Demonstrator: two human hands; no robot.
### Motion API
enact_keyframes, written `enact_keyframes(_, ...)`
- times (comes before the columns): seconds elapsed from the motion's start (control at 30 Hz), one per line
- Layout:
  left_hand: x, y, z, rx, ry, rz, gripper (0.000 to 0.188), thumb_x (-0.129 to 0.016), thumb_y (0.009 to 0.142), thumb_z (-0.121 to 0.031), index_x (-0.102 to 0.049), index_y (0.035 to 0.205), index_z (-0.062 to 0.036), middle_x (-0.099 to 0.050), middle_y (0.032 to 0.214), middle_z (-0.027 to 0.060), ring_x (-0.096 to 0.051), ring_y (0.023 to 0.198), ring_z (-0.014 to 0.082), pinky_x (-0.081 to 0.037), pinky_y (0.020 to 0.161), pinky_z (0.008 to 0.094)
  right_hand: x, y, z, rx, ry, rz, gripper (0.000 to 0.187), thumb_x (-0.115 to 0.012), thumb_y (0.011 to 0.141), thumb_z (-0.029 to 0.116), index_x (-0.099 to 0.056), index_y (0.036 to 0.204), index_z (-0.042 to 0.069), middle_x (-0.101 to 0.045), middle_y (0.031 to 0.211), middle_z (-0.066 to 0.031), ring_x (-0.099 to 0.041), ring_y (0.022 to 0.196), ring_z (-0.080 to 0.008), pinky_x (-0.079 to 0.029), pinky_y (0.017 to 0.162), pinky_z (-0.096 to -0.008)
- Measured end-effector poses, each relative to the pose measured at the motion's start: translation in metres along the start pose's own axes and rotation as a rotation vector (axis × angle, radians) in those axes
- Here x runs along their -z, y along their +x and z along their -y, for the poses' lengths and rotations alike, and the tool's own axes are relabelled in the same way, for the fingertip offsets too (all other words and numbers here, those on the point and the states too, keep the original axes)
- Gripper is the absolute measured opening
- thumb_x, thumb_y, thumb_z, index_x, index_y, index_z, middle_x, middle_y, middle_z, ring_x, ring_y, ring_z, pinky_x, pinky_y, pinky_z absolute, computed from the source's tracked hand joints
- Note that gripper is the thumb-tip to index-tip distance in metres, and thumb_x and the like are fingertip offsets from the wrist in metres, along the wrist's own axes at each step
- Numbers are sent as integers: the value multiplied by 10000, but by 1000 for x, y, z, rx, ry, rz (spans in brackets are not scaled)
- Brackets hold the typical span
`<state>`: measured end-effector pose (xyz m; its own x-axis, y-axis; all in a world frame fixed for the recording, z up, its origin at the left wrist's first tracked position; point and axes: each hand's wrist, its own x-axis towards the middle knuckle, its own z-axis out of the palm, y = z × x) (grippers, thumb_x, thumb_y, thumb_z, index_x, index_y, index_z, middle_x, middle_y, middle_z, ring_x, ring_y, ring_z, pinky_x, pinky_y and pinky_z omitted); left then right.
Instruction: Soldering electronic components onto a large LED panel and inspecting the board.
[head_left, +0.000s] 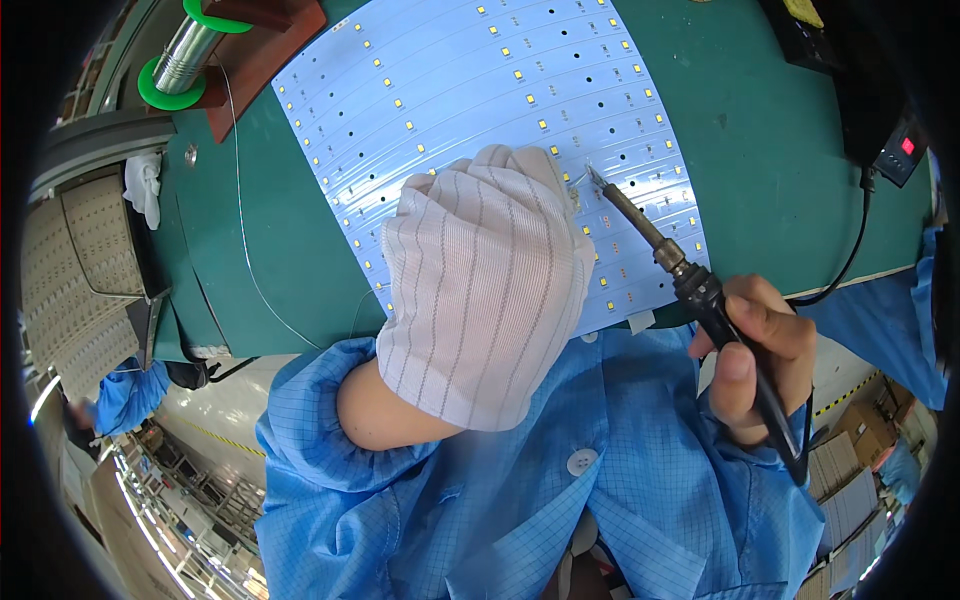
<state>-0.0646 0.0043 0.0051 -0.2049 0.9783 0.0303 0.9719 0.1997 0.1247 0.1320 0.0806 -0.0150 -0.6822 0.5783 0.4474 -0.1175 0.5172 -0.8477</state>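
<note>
A white LED circuit board [460, 60], with rows of small yellow LEDs, lies on the green bench mat. My left hand [485, 270], in a striped white glove, rests over the board's near middle with its fingers curled in. Thin solder wire [241, 200] loops from its spool [188, 52] across the mat and passes under the glove; the fingertips pinching it are mostly hidden. Bare and closed, my right hand [765, 355] grips a black-handled soldering iron [690, 280]. The iron's tip points at the board, just right of my left fingertips; contact is unclear.
The spool with green flanges sits in a reddish-brown stand [262, 60] at the far left. A black box with a red display [900, 150] stands at the right, its cable hanging beside the mat. Stacked panels [85, 270] are left of the bench; another person [130, 390] is beyond.
</note>
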Motion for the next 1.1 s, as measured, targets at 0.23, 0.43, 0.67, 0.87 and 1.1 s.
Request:
enact_keyframes(0.23,0,1,-3,0,33,-39,117,-571,698,-85,-511,770,-15,-492,697,128,-498,604,293,-416,564,379,-4,1,20,-145,-243,212,318,-483,906,281,-402,1062,16,-516,598,-103,-520,504,-139,-410,444,-254)
enact_keyframes(0.43,5,-1,-3,0,46,-7,137,-572,672,-84,-514,779,-21,-487,708,125,-482,597,288,-411,580,376,-17,-3,10,88,-220,-1,322,-548,847,182,-445,1044,-52,-519,568,-102,-494,443,-172,-396,408,-275)
enact_keyframes(0.67,8,-11,-5,81,-60,24,233,-581,672,-69,-559,897,-13,-557,822,129,-508,688,296,-432,635,383,4,8,7,12,-195,49,287,-678,778,107,-522,984,-19,-598,732,-152,-577,615,-257,-469,529,-320)
enact_keyframes(0.87,7,-13,-3,109,-155,20,271,-614,685,-64,-564,945,-11,-589,910,118,-552,819,305,-461,744,375,9,6,1,-99,-418,252,481,-738,609,-87,-496,970,119,-541,1136,-222,-564,1007,-343,-482,809,-386)
enact_keyframes(1.1,18,-5,8,51,-274,-3,198,-609,705,-28,-585,902,-24,-615,891,102,-590,740,254,-477,683,344,-2,6,-12,-69,-400,200,400,-667,634,-172,-528,917,74,-552,1108,-212,-557,1019,-336,-492,777,-355)
